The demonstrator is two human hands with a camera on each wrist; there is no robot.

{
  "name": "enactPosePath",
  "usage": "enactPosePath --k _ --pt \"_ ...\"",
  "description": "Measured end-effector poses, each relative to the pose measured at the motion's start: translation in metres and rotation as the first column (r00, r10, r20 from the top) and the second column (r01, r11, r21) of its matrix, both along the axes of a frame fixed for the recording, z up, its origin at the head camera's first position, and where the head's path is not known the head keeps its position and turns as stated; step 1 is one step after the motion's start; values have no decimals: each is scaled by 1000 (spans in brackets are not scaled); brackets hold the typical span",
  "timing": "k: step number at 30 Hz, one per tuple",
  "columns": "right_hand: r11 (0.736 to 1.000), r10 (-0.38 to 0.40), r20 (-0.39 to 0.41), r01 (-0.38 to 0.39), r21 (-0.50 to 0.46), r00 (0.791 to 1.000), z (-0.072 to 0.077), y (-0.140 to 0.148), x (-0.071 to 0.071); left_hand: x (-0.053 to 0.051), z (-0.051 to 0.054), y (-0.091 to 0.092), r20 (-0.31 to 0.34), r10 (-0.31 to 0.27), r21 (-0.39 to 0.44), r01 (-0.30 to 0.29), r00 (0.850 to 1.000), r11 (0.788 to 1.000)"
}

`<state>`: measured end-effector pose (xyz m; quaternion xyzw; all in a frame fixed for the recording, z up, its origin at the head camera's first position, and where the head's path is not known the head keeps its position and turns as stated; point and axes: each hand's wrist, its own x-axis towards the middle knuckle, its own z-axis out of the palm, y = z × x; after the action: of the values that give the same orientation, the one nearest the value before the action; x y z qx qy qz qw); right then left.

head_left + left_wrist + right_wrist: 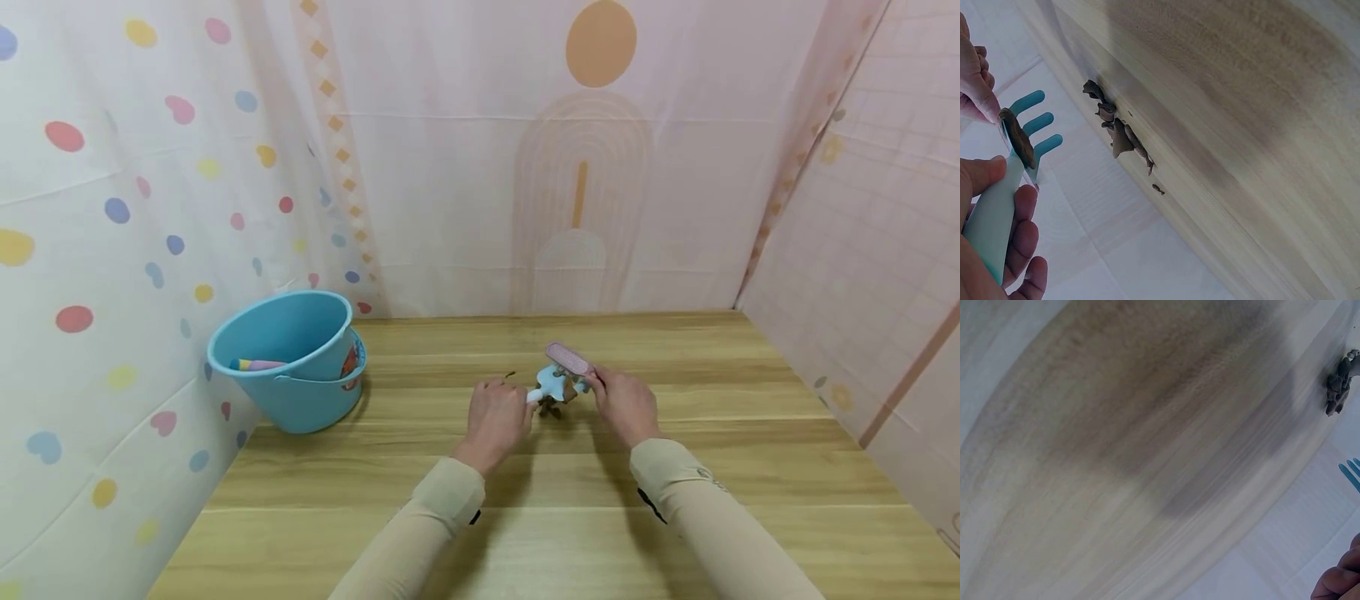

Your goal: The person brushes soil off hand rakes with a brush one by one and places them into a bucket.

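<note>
My left hand (498,417) grips the pale handle of a light blue toy rake (551,382). In the left wrist view, the rake's three rounded tines (1040,123) point away from the hand, and a brown clay-like lump (1017,139) sits at its head. My right hand (628,406) pinches a pink oval brush-like tool (567,358) with a textured face, held right against or over the rake head; actual contact is hard to tell. Below both tools, dark brown clumps (1121,136) lie on the tabletop. The right wrist view catches only some fingers (1338,581) and the tine tips.
A blue bucket (303,392) stands at the left of the wooden table (420,350), with a purple, blue and yellow item (258,365) inside. A small brown crumb (510,374) lies beyond the left hand. Patterned curtains (450,208) enclose the table's back and sides.
</note>
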<state>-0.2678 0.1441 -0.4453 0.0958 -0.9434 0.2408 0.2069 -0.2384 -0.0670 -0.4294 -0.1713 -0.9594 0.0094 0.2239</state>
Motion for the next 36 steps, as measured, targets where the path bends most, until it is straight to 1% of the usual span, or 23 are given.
enactPosePath --k 3,7,9,11,14,17,21,23,25,27,30,32,36 --pt "1000 -17 11 17 -14 1000 1 4 -1 3 2 -1 -9 -16 12 16 1000 1000" --pt "998 -51 26 52 -42 998 4 15 0 5 6 0 -18 -49 45 50 999 998" --pt "996 -58 11 59 -64 998 5 20 2 4 9 1 -25 -56 53 57 998 997" --pt "995 -47 -12 46 -88 999 6 23 2 2 11 1 -34 -57 57 59 998 997" --pt "994 0 -40 -4 -112 999 8 22 1 -1 11 -1 -19 -36 56 37 999 998" --pt "987 94 -25 -97 -125 995 9 18 1 -3 9 -5 21 -7 57 6 1000 998" --pt "969 236 2 -235 -79 972 5 9 4 -2 4 -11 55 15 61 -19 998 998" --pt "964 260 2 -260 -51 965 0 9 5 -1 3 -9 57 11 61 -15 998 998" --pt "969 245 -4 -246 -26 969 -4 9 4 0 2 -8 55 7 51 -10 998 999" --pt "977 212 -3 -212 -28 977 -6 9 3 1 2 -5 42 -1 44 -1 999 999" --pt "987 161 8 -161 -17 987 -5 11 3 2 1 -2 15 -13 44 12 1000 999" --pt "990 141 9 -141 -13 990 -2 11 3 3 3 -2 -4 -23 54 23 1000 998" --pt "994 107 12 -107 -2 994 0 9 3 4 5 -2 -7 -28 53 29 1000 998"
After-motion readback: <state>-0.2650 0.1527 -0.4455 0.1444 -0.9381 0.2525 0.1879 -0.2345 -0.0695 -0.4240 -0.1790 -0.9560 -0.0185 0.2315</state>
